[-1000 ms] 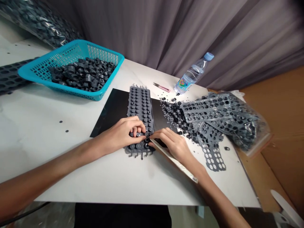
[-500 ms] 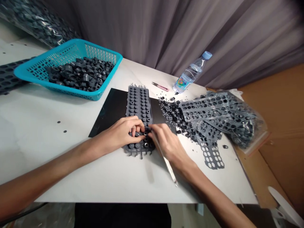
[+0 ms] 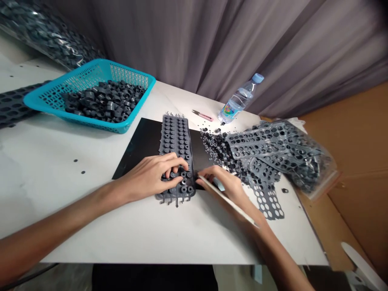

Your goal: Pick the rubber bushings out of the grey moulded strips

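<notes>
A dark grey moulded rubber sheet [image 3: 176, 139] with rows of round studs lies lengthwise on a black mat [image 3: 133, 149]. My left hand [image 3: 157, 171] rests on the near part of this sheet, thumb and fingers apart, with nothing seen between them. Just right of the sheet, my right hand [image 3: 224, 184] is closed around a slim white pen-like tool [image 3: 232, 204]. Its rear end points down and right, toward my wrist. Something dark shows at the right fingertips, too small to make out. A few studs near my left hand have open holes.
A turquoise basket [image 3: 121, 126] holds many black rubber rings. Loose rings and small discs [image 3: 216, 145] lie right of the mat, beside punched-out sheets [image 3: 269, 202] and a plastic bag [image 3: 318, 169]. Pink-handled snips [image 3: 203, 115] and a water bottle [image 3: 239, 99] stand farther back.
My right hand has moved right, off the sheet, and the white tool has tilted flatter. My left fingers have loosened and spread, staying on the sheet. The view has shifted slightly.
</notes>
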`<action>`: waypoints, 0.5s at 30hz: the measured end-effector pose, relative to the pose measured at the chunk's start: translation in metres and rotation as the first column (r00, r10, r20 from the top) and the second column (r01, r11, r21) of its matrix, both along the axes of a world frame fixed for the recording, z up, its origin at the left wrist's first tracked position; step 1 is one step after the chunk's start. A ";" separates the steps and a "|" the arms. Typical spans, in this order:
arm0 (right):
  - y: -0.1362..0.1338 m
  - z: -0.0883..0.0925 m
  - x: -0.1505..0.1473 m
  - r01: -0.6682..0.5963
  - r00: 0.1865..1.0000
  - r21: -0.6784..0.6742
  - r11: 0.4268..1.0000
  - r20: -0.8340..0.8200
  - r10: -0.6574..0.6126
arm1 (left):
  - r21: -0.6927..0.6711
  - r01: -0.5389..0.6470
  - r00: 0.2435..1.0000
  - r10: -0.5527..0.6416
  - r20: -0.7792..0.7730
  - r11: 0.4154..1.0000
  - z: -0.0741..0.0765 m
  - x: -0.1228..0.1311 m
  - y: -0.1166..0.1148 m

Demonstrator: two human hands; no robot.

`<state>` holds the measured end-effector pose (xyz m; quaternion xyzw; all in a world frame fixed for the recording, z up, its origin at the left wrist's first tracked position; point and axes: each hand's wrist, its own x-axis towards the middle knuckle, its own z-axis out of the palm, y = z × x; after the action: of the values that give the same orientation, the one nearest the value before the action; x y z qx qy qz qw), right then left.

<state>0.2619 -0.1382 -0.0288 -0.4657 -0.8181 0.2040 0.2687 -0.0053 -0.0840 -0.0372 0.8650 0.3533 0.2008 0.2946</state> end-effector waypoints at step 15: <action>0.000 -0.010 -0.012 -0.152 0.963 0.252 0.956 0.257 0.086 | -0.051 0.000 0.999 -0.002 -0.038 0.999 -0.002 0.000 0.004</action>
<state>0.2504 -0.1378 -0.0389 -0.3958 -0.8917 0.0481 0.2144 -0.0058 -0.0803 -0.0390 0.8610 0.3635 0.1749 0.3097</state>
